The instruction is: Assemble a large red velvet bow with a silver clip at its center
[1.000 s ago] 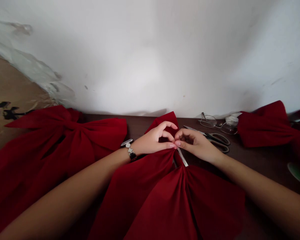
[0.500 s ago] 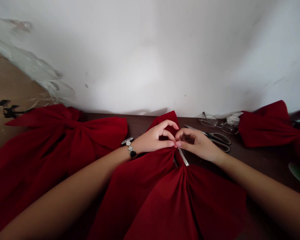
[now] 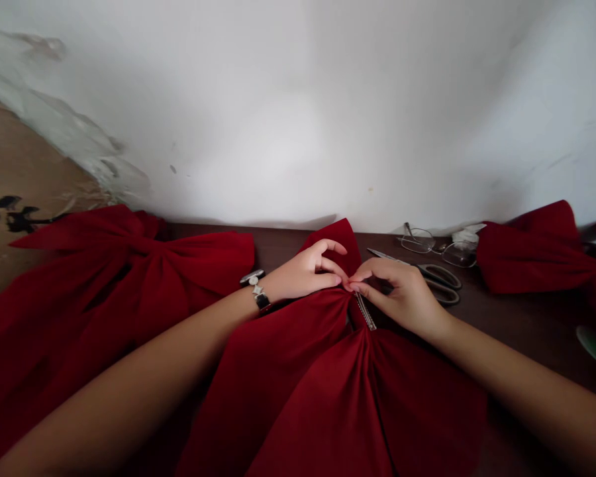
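Note:
A large red fabric bow (image 3: 322, 377) lies in front of me, its folds gathered near the middle. My left hand (image 3: 318, 268) pinches the gathered centre between thumb and fingers. Right beside it, my right hand (image 3: 397, 288) pinches the same spot, thumb and index finger pressed together; the fingertips of both hands meet there. A silvery metal hair clip (image 3: 365, 311) lies along the centre just below the fingertips, its lower end by the pleats. Whatever small piece sits between the fingertips is hidden.
Scissors (image 3: 440, 275) lie behind my right hand, with eyeglasses (image 3: 434, 245) beyond. Other red bows rest at left (image 3: 144, 258) and right (image 3: 531, 255). A brown paper-like package (image 3: 24, 159) stands far left. The white wall (image 3: 298, 119) rises behind the dark table (image 3: 501, 324).
My right hand has turned slightly and shifted right and down a little, its fingers straighter against the bow's centre. My left hand has hardly moved. The bow and clip stay in place.

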A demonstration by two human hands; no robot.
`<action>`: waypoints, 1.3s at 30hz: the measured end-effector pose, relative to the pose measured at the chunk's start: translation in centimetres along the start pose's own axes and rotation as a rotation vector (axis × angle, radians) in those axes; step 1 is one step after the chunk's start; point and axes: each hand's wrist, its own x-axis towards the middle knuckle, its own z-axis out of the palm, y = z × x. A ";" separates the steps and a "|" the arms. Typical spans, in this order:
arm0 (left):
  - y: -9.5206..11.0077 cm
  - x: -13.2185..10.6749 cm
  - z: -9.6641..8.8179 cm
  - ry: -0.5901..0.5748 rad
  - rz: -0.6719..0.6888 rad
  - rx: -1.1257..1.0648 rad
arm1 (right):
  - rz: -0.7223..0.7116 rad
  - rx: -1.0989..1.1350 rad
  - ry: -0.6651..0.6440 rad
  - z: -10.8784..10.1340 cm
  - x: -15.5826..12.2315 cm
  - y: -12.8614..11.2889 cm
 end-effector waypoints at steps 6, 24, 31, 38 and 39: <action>-0.1 0.1 0.0 -0.011 -0.005 -0.079 | -0.022 -0.141 -0.061 0.0 0.2 -0.4; -0.3 0.6 -0.2 0.049 0.103 0.302 | 0.087 -0.050 -0.041 1.0 0.4 -0.5; -0.5 0.8 -0.2 0.042 0.121 0.326 | 0.039 -0.085 -0.025 1.0 0.5 -0.3; -0.4 0.8 -0.5 0.028 0.135 0.339 | 0.054 -0.095 -0.036 0.9 0.6 -0.1; -0.4 0.8 -0.5 0.029 0.137 0.341 | 0.057 -0.092 -0.038 0.9 0.5 0.0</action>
